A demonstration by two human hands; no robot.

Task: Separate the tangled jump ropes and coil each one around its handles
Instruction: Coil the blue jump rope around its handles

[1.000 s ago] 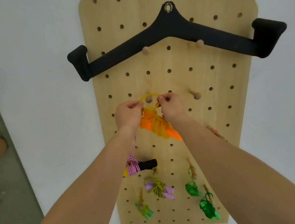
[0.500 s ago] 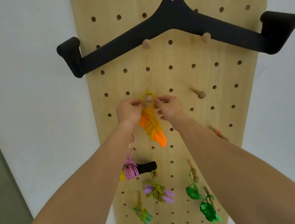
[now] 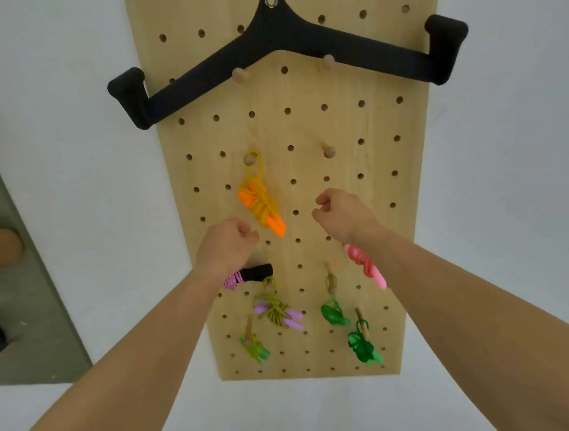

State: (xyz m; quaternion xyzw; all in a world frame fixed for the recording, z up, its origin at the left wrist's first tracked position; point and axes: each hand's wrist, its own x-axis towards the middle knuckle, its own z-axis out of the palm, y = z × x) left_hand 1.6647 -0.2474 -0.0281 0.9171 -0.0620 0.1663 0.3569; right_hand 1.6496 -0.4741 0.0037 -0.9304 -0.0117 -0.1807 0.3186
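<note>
Left hand (image 3: pixel 225 246) and right hand (image 3: pixel 339 212) curl empty beside the hanging orange rope (image 3: pixel 261 200); wrists partly hide a pink rope (image 3: pixel 366 265) and black-handled rope (image 3: pixel 255 273).

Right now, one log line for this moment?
orange rope: coiled, hanging on peg | left hand: curled, empty | right hand: curled, empty

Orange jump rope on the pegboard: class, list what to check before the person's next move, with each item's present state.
1. Orange jump rope's loop hangs over its peg: ok.
2. Its cord is coiled round the handles: ok.
3. Left hand clear of it, holding nothing: ok.
4. Right hand clear of it, holding nothing: ok.
5. Bare peg free to its right: ok.
6. More tangled ropes left: cannot tell.
</note>
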